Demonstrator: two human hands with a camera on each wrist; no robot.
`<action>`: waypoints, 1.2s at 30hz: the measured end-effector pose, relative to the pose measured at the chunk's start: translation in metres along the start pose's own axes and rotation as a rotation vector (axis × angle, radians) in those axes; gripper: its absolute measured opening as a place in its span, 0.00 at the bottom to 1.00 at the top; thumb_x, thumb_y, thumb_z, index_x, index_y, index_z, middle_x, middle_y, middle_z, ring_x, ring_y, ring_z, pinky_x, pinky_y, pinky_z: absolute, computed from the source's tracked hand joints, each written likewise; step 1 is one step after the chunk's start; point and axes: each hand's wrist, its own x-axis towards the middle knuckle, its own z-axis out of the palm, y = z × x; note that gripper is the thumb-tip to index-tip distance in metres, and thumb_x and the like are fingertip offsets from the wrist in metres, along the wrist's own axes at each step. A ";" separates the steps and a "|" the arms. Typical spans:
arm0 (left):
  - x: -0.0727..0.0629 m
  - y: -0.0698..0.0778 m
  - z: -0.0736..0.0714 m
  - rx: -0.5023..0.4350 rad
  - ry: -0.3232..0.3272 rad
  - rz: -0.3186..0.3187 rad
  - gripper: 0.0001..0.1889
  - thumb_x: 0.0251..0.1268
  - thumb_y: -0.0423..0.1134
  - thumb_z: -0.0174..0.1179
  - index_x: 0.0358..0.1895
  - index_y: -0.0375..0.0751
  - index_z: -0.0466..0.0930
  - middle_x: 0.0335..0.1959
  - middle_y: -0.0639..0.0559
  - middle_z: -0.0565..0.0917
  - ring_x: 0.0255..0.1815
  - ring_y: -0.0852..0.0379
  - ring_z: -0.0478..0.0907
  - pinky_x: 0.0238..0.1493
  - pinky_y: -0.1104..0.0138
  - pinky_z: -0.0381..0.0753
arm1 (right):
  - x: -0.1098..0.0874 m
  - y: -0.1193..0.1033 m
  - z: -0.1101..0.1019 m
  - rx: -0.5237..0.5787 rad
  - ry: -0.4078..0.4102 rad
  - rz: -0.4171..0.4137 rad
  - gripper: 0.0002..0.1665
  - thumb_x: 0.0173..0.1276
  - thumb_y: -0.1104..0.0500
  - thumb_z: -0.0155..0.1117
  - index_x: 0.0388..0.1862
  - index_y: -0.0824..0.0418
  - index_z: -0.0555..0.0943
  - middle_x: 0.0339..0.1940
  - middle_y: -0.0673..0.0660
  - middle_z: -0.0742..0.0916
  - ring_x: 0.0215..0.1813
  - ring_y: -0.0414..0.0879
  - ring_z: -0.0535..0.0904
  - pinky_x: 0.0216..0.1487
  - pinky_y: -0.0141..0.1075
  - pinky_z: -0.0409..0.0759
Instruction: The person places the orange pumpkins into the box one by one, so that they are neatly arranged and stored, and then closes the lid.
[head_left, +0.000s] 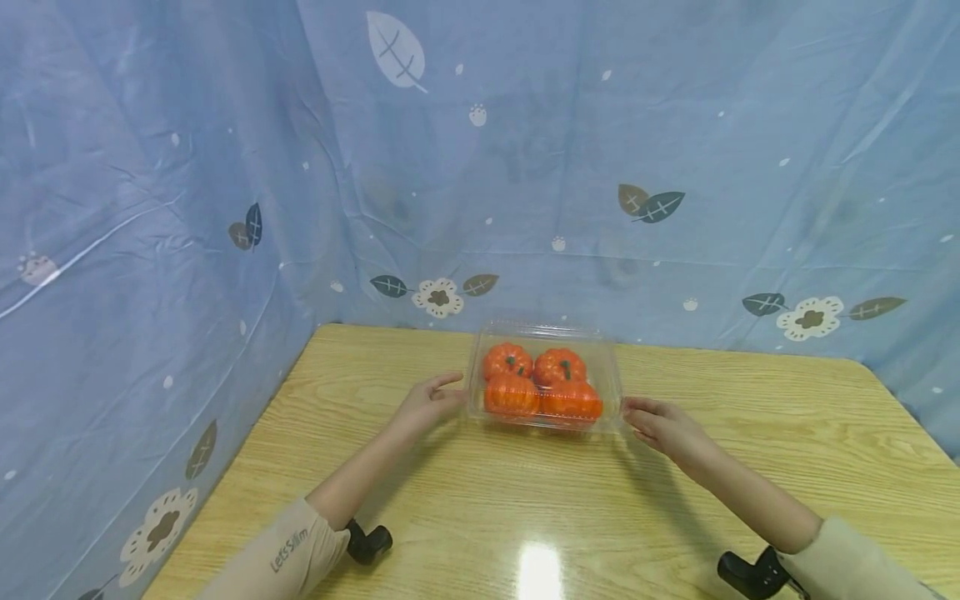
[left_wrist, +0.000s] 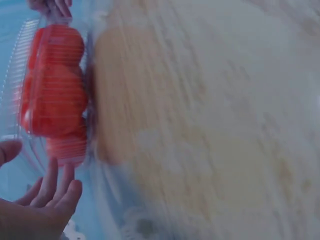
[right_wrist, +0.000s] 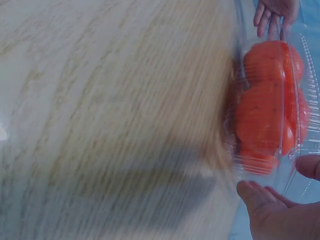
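Note:
A clear plastic clamshell box (head_left: 609,379) stands towards the back of the table, with several orange toy pumpkins (head_left: 510,392) showing through its walls. At the box's left end is my left hand (head_left: 427,407), fingers stretched towards the plastic and thumb held apart. My right hand (head_left: 667,429) is at the opposite end, its fingertips by the lower right corner. In the left wrist view, the left fingers (left_wrist: 50,187) point at the box's near end. The right wrist view has the right thumb (right_wrist: 309,166) spread from the fingers beside the plastic; contact is hard to tell.
The pale wooden table (head_left: 465,517) ends behind the box at a blue patterned curtain (head_left: 525,167), which also hangs along the left side. A black device (head_left: 367,543) sits by the left sleeve and another black device (head_left: 753,573) by the right sleeve.

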 end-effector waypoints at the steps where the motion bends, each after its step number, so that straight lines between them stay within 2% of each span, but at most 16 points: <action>1: 0.000 -0.002 0.000 0.011 -0.011 -0.006 0.25 0.61 0.35 0.58 0.62 0.33 0.68 0.48 0.36 0.81 0.48 0.46 0.79 0.51 0.57 0.78 | 0.000 0.001 0.000 -0.009 -0.005 0.002 0.34 0.75 0.56 0.43 0.67 0.80 0.49 0.69 0.75 0.56 0.70 0.65 0.52 0.65 0.48 0.63; 5: 0.000 -0.005 0.000 0.076 -0.062 -0.023 0.18 0.62 0.36 0.55 0.52 0.29 0.75 0.38 0.39 0.83 0.39 0.50 0.81 0.46 0.60 0.80 | 0.002 0.006 0.000 -0.046 -0.014 0.007 0.35 0.74 0.54 0.46 0.65 0.80 0.54 0.67 0.75 0.62 0.67 0.64 0.60 0.61 0.46 0.70; 9: 0.000 -0.006 -0.001 0.160 -0.116 -0.018 0.14 0.65 0.38 0.52 0.43 0.27 0.78 0.34 0.39 0.83 0.34 0.55 0.80 0.42 0.62 0.81 | 0.002 0.010 -0.002 -0.060 -0.013 0.013 0.33 0.72 0.54 0.48 0.63 0.80 0.59 0.63 0.74 0.69 0.61 0.59 0.71 0.56 0.44 0.75; 15: 0.000 -0.004 0.000 0.116 -0.174 -0.045 0.12 0.68 0.36 0.50 0.42 0.28 0.74 0.32 0.43 0.84 0.35 0.53 0.82 0.44 0.62 0.81 | 0.003 0.011 -0.006 -0.016 -0.046 0.001 0.31 0.71 0.56 0.51 0.62 0.80 0.61 0.58 0.68 0.76 0.55 0.47 0.78 0.53 0.40 0.78; 22: 0.000 -0.006 0.002 0.086 -0.173 -0.042 0.08 0.68 0.33 0.48 0.40 0.30 0.71 0.29 0.48 0.84 0.34 0.54 0.82 0.44 0.61 0.80 | 0.003 0.011 -0.005 -0.006 -0.053 -0.006 0.29 0.70 0.57 0.52 0.59 0.80 0.64 0.56 0.68 0.78 0.55 0.50 0.78 0.53 0.42 0.77; 28: -0.001 -0.007 0.004 0.068 -0.158 -0.041 0.08 0.67 0.32 0.48 0.40 0.29 0.72 0.27 0.48 0.82 0.31 0.55 0.80 0.42 0.61 0.81 | 0.003 0.012 -0.005 0.044 -0.088 -0.027 0.26 0.72 0.59 0.49 0.55 0.82 0.63 0.42 0.63 0.85 0.46 0.50 0.82 0.50 0.40 0.79; 32: -0.002 -0.007 0.006 0.044 -0.138 -0.055 0.08 0.67 0.32 0.49 0.40 0.29 0.72 0.27 0.47 0.82 0.25 0.60 0.74 0.35 0.65 0.79 | 0.005 0.011 -0.001 0.042 -0.052 -0.012 0.21 0.71 0.62 0.50 0.51 0.81 0.64 0.35 0.56 0.86 0.41 0.46 0.84 0.44 0.37 0.82; 36: -0.004 -0.005 0.006 0.017 -0.129 -0.066 0.06 0.68 0.32 0.48 0.37 0.32 0.72 0.26 0.47 0.80 0.21 0.61 0.66 0.29 0.69 0.72 | 0.005 0.008 0.003 0.017 -0.008 0.001 0.15 0.70 0.66 0.48 0.47 0.80 0.65 0.32 0.55 0.84 0.38 0.47 0.84 0.42 0.37 0.82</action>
